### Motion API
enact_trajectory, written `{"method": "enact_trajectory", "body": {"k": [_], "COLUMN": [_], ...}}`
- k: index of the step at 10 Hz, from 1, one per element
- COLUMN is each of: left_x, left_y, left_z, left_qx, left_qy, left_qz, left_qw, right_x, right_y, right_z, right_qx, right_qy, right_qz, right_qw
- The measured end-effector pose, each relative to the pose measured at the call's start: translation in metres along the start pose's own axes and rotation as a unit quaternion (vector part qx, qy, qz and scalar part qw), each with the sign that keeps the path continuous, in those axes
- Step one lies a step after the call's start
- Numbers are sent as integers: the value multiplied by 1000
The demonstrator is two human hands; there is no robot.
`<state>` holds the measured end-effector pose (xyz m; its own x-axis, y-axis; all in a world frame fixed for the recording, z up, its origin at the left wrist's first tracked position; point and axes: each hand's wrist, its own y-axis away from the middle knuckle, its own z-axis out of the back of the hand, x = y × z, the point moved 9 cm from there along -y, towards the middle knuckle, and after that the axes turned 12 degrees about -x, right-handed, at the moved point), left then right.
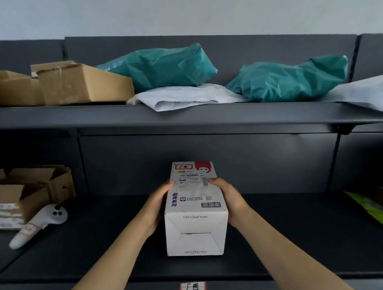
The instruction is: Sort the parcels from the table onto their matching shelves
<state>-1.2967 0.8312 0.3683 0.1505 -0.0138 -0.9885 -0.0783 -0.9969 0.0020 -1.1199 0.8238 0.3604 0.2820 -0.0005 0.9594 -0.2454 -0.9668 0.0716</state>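
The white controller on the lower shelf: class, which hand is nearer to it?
Left. The left hand grips the white box's side facing the controller; the right hand is beyond the box.

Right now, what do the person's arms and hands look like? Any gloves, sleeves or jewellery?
Both arms are bare as far as the picture shows; no sleeves are in view. The left hand and the right hand wear no gloves. I see no watch, bracelet or ring, nor any marking on the forearms. The fingernails are too blurred to describe.
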Motion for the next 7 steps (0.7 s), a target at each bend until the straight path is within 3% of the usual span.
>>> {"method": "enact_trajectory", "body": {"k": [3,5,7], "left_x": [26,21,-5], "left_y": [-15,-17,-7], "left_z": [13,13,48], "left_qx": [-12,-5,-86], "left_qy": [-34,-28,53], "left_qz": [45,-1,-93], "left_qw": [998,1000,991], "right_x": [-19,-24,-7], "right_y": [-6,-2,22], "right_z": [1,8,30], "right_qx": [-32,-81,-174], "right_qy": [-5,-42,-32], "right_qz": [-28,-26,77], "right_qw": [999,995,981]}}
